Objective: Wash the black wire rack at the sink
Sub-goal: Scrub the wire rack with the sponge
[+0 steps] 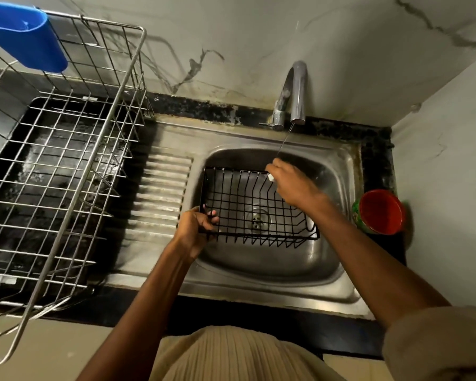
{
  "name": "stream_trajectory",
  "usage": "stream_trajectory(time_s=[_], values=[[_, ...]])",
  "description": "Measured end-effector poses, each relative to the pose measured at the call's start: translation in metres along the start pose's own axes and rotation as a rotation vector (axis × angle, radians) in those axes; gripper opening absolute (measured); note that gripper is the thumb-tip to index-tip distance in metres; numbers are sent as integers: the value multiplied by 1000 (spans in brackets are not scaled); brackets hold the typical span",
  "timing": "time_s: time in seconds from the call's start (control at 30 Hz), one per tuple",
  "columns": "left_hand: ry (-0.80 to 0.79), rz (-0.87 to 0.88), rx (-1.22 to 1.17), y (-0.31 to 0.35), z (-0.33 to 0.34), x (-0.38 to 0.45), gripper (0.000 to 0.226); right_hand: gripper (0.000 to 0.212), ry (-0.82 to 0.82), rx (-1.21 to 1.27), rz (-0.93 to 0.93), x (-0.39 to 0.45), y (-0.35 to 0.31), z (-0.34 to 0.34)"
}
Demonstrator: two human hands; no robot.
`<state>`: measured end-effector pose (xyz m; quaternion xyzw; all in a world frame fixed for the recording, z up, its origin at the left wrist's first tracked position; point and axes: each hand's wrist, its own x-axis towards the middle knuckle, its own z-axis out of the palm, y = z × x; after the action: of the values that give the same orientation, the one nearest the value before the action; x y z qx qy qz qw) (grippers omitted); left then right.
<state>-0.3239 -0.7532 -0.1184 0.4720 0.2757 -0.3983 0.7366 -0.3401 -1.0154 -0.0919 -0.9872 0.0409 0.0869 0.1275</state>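
Observation:
The black wire rack (pixel 248 199) is held over the steel sink basin (pixel 330 259), above the drain (pixel 257 218). My left hand (pixel 195 229) grips its near left corner. My right hand (pixel 291 182) closes on the far rim of the rack, with a small white piece at the fingers. A thin stream of water (pixel 285 141) runs from the chrome tap (pixel 294 94) down onto my right hand.
A large steel dish rack (pixel 74 160) stands on the dark counter at the left, with a blue plastic holder (pixel 25 37) on its far corner. The ribbed drainboard (pixel 162 193) lies between it and the basin. A red-lidded green tub (pixel 379 211) sits at the right by the wall.

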Motion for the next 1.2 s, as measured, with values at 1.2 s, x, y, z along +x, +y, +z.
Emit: stream_trajectory(time_s=[1.2], values=[[-272, 616, 1352, 40, 125, 34, 41, 47, 98, 8, -424, -28, -13, -62]])
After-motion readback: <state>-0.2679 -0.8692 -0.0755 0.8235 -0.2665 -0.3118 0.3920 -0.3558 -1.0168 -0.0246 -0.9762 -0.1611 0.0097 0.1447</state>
